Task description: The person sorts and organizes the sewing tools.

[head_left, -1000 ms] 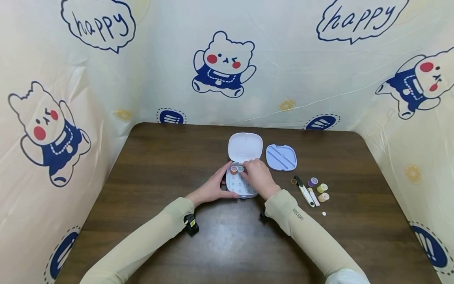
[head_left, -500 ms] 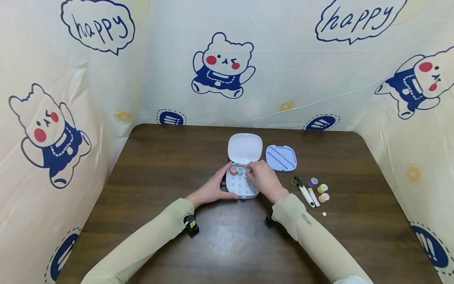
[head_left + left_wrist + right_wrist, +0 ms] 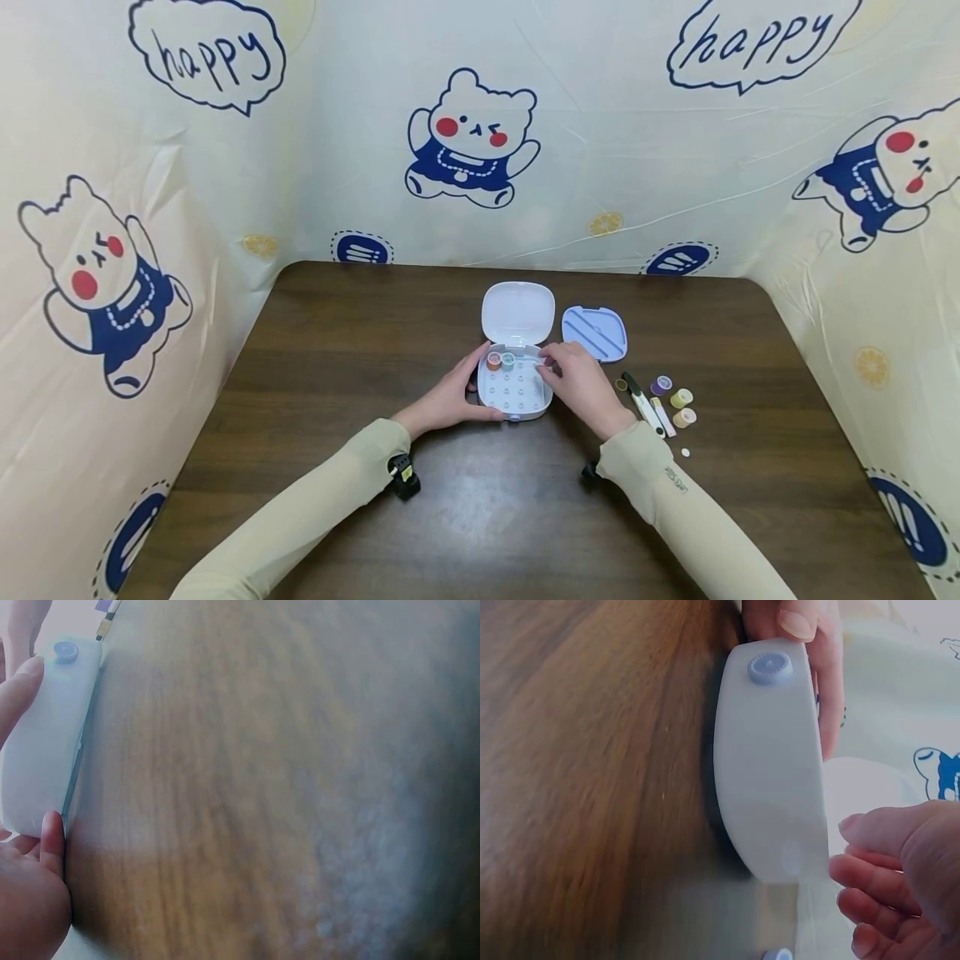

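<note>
A small white case with rows of pegs inside lies open on the table, its white lid raised at the back. An orange thread spool and a teal thread spool stand side by side at its back left. My left hand grips the case from the left, thumb at the front and fingers behind. At the right rim is my right hand, thumb and forefinger apart, other fingers loosely curled; no held thing shows. A round blue knob sits on the front wall of the case.
A lavender tray panel lies right of the lid. Farther right are a purple spool, a yellow spool, a cream spool, thread snips, a slim white piece, a brass-coloured ring and a white button.
My right hand has moved right, from over the back of the case beside the teal spool to the right rim, uncovering more pegs. The left hand has stayed on the case.
</note>
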`<control>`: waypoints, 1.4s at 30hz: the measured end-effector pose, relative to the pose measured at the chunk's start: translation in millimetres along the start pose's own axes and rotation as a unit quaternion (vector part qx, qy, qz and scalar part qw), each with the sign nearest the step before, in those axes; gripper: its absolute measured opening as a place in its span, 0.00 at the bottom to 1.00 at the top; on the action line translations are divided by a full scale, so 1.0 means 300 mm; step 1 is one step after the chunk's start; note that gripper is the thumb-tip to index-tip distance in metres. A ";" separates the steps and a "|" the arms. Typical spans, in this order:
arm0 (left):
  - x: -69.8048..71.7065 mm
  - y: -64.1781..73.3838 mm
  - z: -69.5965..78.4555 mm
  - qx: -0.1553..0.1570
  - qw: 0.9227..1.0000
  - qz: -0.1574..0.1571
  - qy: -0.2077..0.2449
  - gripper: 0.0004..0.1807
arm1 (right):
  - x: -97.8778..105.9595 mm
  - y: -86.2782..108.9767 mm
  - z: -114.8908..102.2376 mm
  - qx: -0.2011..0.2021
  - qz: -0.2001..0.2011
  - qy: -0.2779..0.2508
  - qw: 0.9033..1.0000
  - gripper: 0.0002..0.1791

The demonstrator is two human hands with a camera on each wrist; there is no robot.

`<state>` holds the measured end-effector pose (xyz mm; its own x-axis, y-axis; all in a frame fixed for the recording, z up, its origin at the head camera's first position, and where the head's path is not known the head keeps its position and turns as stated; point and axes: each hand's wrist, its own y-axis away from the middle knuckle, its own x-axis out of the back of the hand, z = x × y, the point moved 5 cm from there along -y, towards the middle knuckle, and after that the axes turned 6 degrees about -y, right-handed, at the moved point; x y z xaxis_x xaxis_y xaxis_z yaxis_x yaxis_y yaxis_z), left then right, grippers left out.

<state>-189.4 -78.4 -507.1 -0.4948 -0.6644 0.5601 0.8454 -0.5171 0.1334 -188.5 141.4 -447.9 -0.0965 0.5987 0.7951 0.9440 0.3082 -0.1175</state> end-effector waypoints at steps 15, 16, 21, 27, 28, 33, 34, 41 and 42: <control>0.003 -0.003 -0.006 -0.003 1.000 0.003 -0.004 0.67 | 0.083 0.104 0.080 0.009 0.038 -0.011 0.999 0.13; 0.003 -0.003 -0.006 -0.004 1.000 0.003 -0.003 0.67 | 0.090 0.113 0.087 0.009 0.040 -0.011 0.999 0.13; 0.001 -0.004 -0.008 -0.004 1.000 0.002 -0.002 0.67 | 0.126 0.165 0.130 0.000 0.056 -0.003 0.998 0.14; 0.001 -0.001 -0.008 0.000 1.000 -0.001 -0.004 0.66 | 0.173 0.229 0.171 0.021 0.097 0.016 0.995 0.11; 0.002 -0.001 -0.008 0.001 1.000 -0.001 -0.004 0.66 | 0.181 0.238 0.175 0.025 0.104 0.019 0.994 0.11; 0.004 -0.003 -0.006 0.001 1.000 -0.002 -0.006 0.67 | 0.224 0.281 0.194 0.021 0.116 0.027 0.993 0.10; 0.004 -0.003 -0.006 0.000 1.000 -0.002 -0.007 0.66 | 0.232 0.291 0.199 0.018 0.117 0.028 0.993 0.11; 0.001 -0.002 -0.006 0.000 1.000 -0.004 -0.007 0.67 | 0.284 0.356 0.253 0.005 0.131 0.036 0.991 0.12; 0.000 -0.003 -0.008 0.001 1.000 -0.004 -0.008 0.67 | 0.291 0.365 0.261 0.005 0.134 0.039 0.990 0.12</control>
<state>-190.6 -79.2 -509.0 -0.4983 -0.6511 0.5724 0.8418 -0.5214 0.1398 -118.3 285.3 -437.9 0.1821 0.6011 0.7782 0.9293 0.1535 -0.3360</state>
